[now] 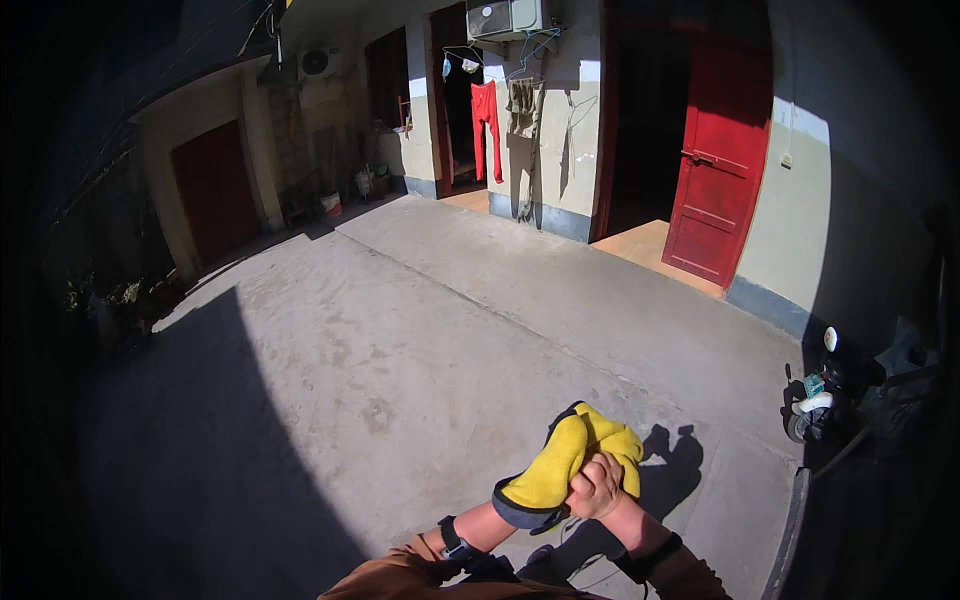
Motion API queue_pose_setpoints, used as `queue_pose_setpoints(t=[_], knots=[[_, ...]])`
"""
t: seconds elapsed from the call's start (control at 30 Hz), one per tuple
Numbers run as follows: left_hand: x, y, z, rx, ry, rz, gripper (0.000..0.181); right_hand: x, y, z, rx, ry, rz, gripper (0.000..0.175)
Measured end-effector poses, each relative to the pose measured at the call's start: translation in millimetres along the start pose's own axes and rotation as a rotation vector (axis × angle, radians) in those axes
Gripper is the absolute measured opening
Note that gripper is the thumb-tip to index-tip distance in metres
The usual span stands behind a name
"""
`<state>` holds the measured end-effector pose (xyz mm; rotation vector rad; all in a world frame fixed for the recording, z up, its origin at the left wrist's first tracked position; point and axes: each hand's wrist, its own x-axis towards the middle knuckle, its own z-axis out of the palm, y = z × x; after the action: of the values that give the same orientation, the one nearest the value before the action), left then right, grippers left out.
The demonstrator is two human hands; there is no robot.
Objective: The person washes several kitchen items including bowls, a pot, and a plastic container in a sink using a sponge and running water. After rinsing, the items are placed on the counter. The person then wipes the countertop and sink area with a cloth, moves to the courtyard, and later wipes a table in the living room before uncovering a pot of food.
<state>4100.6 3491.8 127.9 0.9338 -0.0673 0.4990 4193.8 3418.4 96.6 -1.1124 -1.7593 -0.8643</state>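
My right hand (596,487) is closed in a fist on a yellow microfibre cloth (544,469) with a dark edge binding and a grey reverse side. The cloth is bunched at the far end and wraps over my left wrist and hand. From the left comes my left forearm (486,523), with a dark strap around it; the left hand itself is hidden beneath the cloth, so its grip does not show. Another dark strap (651,559) circles my right forearm. Both arms are stretched forward above the concrete ground, in sunlight.
A sunlit concrete yard (420,360) spreads ahead. At right stands a scooter (814,405) beside a raised edge (787,532). An open red door (716,165), hanging red trousers (486,120) and olive garment (523,109) line the house wall. A bucket (331,204) stands further back.
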Motion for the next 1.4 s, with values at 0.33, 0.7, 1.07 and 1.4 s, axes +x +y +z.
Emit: queue_pose_setpoints(t=[0.33,0.7,1.07,1.4], knots=[[191,29,-217,0.578,0.335,0.267,0.048,51,230,169,0.154,-0.675,0.165,0.03],[560,12,-411,0.857,0.076,0.157,0.047,91,652,264,0.801,-0.658,0.548,0.026],[982,-33,-488,0.69,0.024,0.07,0.053,-45,1033,346,1.546,-0.018,1.702,0.047],[1283,72,-580,1.277,0.054,0.147,0.04,15,1385,419,2.009,0.133,1.343,0.051]])
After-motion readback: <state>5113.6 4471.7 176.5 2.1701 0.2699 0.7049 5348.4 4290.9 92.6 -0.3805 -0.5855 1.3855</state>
